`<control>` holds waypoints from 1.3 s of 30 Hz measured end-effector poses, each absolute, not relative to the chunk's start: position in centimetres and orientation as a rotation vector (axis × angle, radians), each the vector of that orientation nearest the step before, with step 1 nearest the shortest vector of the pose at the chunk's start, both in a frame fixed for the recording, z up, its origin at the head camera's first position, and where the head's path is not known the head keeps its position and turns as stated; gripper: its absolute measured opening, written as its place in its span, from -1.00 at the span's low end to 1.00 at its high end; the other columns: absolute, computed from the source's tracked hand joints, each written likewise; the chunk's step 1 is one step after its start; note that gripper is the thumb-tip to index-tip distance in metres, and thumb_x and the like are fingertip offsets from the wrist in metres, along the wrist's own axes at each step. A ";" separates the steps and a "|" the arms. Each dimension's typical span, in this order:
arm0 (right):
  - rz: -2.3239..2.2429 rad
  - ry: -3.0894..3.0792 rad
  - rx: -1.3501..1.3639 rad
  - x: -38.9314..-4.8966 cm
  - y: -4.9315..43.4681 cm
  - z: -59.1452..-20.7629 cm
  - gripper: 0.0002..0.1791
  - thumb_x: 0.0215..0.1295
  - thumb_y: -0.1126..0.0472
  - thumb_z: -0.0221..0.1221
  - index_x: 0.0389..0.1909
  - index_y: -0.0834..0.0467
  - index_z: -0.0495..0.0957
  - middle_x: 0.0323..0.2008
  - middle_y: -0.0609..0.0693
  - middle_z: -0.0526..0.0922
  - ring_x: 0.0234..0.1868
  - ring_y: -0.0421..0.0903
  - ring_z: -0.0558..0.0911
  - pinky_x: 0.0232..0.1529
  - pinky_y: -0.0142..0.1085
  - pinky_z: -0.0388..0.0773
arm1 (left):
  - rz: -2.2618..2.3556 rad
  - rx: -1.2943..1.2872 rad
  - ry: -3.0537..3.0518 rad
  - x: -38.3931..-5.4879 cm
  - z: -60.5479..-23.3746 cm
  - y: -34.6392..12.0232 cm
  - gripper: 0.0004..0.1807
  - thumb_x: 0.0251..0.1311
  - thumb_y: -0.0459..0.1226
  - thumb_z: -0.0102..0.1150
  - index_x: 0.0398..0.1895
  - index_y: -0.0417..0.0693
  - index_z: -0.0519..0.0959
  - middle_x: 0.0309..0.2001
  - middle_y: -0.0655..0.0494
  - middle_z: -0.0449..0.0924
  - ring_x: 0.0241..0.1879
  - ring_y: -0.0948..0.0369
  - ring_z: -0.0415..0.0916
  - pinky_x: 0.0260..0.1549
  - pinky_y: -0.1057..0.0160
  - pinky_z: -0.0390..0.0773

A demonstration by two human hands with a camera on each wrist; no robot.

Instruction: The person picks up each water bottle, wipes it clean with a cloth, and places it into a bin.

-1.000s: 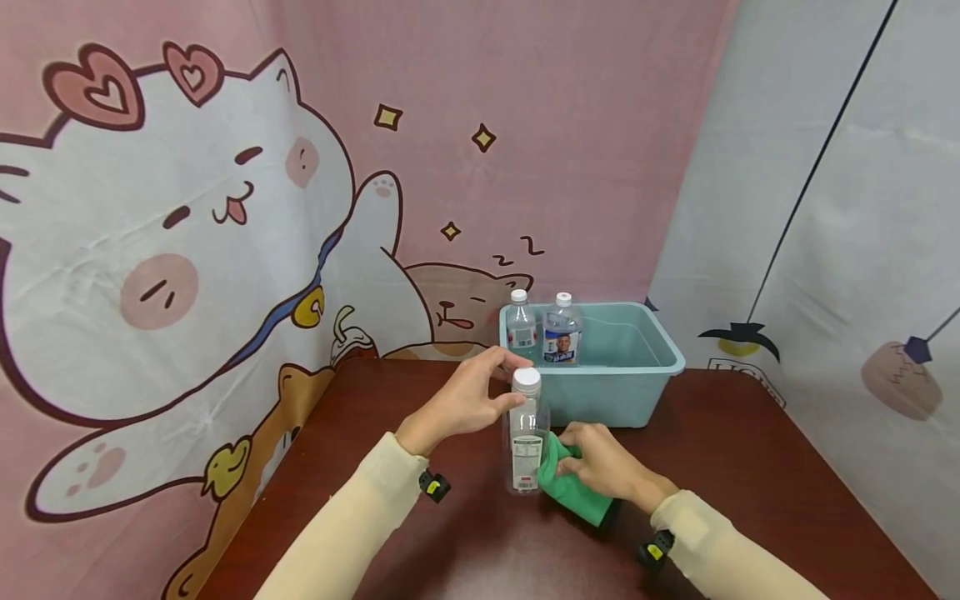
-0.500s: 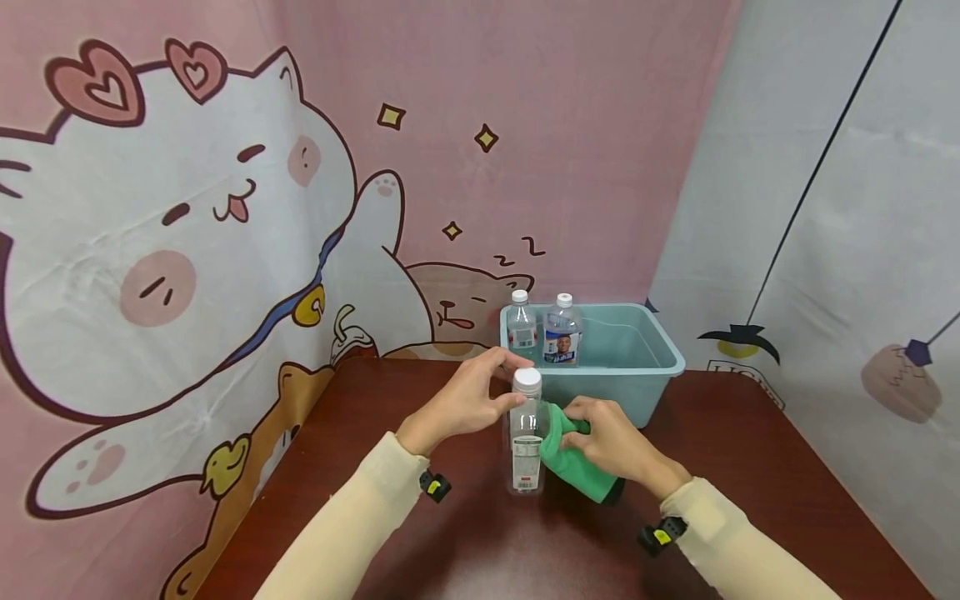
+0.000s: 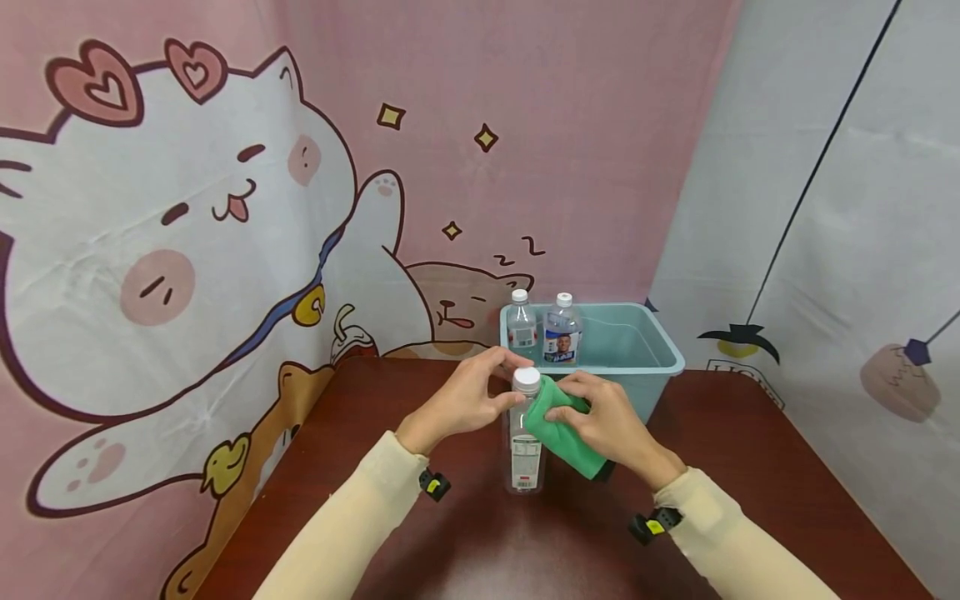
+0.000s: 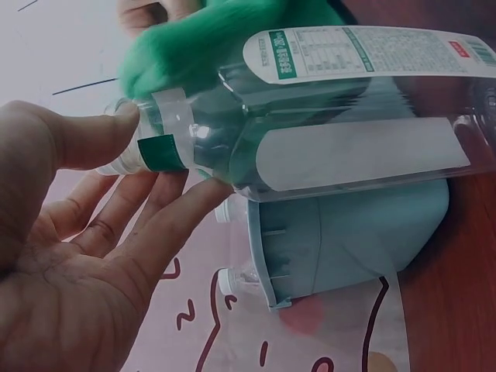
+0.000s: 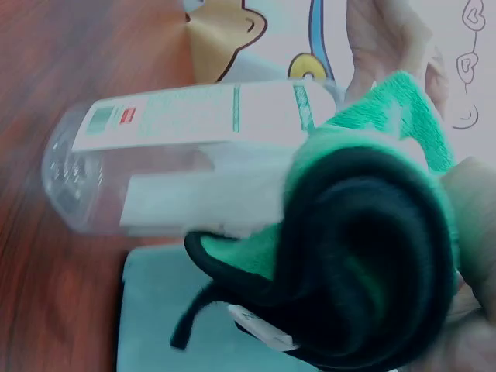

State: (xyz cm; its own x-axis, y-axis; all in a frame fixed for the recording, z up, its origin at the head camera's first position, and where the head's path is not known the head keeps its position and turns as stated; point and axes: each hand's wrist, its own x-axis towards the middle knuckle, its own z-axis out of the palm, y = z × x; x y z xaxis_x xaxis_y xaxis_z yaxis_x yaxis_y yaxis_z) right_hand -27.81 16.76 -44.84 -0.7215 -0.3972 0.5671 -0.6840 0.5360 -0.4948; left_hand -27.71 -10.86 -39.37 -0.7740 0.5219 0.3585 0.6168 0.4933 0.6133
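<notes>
A clear plastic bottle (image 3: 525,462) with a white cap and a white label stands upright on the dark red-brown table. My left hand (image 3: 468,396) pinches it at the neck, thumb on one side and fingers on the other, as the left wrist view shows close up. In my right hand (image 3: 611,421) is a folded green cloth (image 3: 562,429), pressed to the bottle's upper right side just below the cap. The cloth's dark edging and a small white tag (image 5: 263,329) show in the right wrist view, where the cloth covers most of the right fingers.
Behind the bottle stands a light blue plastic tub (image 3: 637,387). Two more clear bottles with white caps, one with a plain label (image 3: 522,329) and one with a blue picture label (image 3: 562,342), stand inside its left end. A printed curtain (image 3: 600,150) hangs behind the table.
My right hand has moved the green cloth up the bottle's side, from its lower body to near the neck. The left hand and the bottle have stayed in place.
</notes>
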 end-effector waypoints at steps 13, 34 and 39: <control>1.029 -2.408 0.897 -28.0 16.1 -44.3 -0.69 0.46 0.25 0.60 0.17 0.14 0.91 0.00 -0.01 0.85 -0.09 -0.16 0.77 -0.13 -0.29 0.74 | -1.154 -1.007 -2.595 -27.9 -39.4 -11.0 -0.49 0.57 -0.32 0.52 0.49 -0.01 0.62 0.35 0.02 0.75 0.27 0.06 0.76 0.29 0.00 0.85; 0.895 -2.536 0.916 -28.0 17.4 -44.7 -0.73 0.38 0.25 0.64 0.07 0.18 0.94 -0.03 -0.06 0.86 -0.05 -0.11 0.84 -0.05 -0.27 0.84 | -1.165 -0.984 -2.590 -27.6 -39.6 -10.9 -0.49 0.57 -0.33 0.51 0.49 0.00 0.63 0.35 0.02 0.76 0.30 0.04 0.77 0.34 -0.09 0.84; 0.836 -2.555 0.968 -27.9 17.9 -45.7 -0.78 0.40 0.28 0.62 0.02 0.18 0.94 -0.05 -0.06 0.86 -0.03 -0.07 0.87 -0.02 -0.23 0.88 | -1.158 -0.979 -2.593 -27.5 -39.7 -10.9 -0.50 0.58 -0.32 0.51 0.48 0.01 0.63 0.34 0.04 0.76 0.29 0.07 0.77 0.36 -0.04 0.82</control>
